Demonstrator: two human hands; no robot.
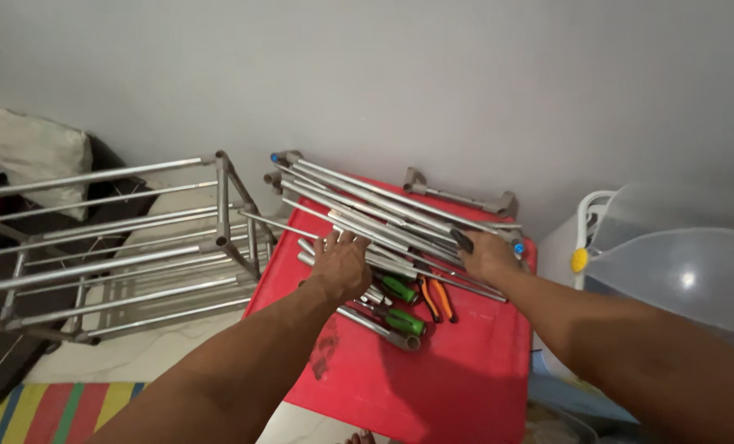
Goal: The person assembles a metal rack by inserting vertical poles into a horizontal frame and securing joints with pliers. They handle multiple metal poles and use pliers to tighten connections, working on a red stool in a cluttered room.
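Observation:
A pile of silver metal tubes (383, 205) lies across the far part of a red plastic table (466, 362). My left hand (340, 263) rests palm down on the near tubes, fingers spread over them. My right hand (486, 253) is on the right end of the pile, fingers curled around a tube. Two green-handled screwdrivers (404, 321) and orange-handled pliers (437, 298) lie on the table just below the tubes, between my hands.
A metal tube rack (129, 247) lies on its side on the floor to the left. A translucent plastic bin (679, 271) stands at right. A striped mat (46, 411) is at bottom left, a cushion (34, 152) at far left. A grey wall is behind.

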